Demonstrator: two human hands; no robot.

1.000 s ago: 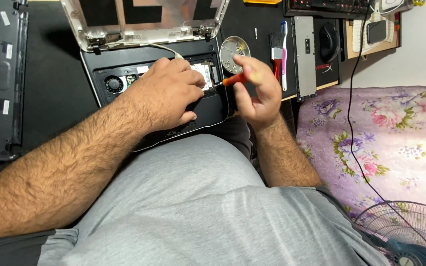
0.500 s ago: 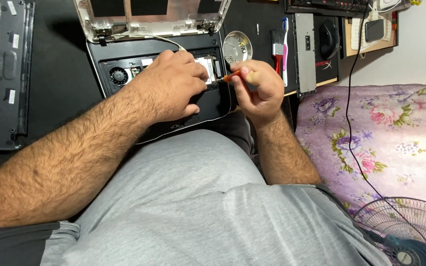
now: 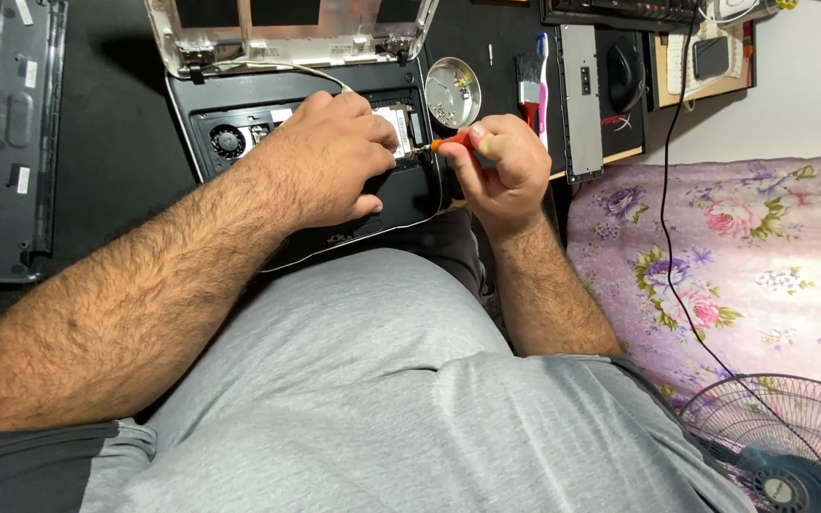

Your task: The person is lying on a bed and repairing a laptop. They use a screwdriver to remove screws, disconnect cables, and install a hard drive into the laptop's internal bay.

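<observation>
An opened black laptop base (image 3: 239, 104) lies on the dark desk, its insides and a small fan (image 3: 228, 141) exposed, its lid (image 3: 287, 33) tilted up behind. My left hand (image 3: 334, 157) rests palm down on the laptop's inner parts, fingers by a silver board (image 3: 396, 123). My right hand (image 3: 496, 166) grips an orange-handled screwdriver (image 3: 453, 144), tip pointing left at that board beside my left fingertips.
A round metal dish (image 3: 452, 91) with small screws sits right of the laptop, beside a brush (image 3: 527, 81). A grey panel (image 3: 582, 100), a black cover (image 3: 16, 142) at left, a flowered bedsheet (image 3: 743, 247), a cable (image 3: 667, 237) and a fan (image 3: 791, 446) surround the spot.
The view has shifted slightly downward and right. My right hand with the screwdriver has kept its place at the board; my left hand stays pressed on the laptop.
</observation>
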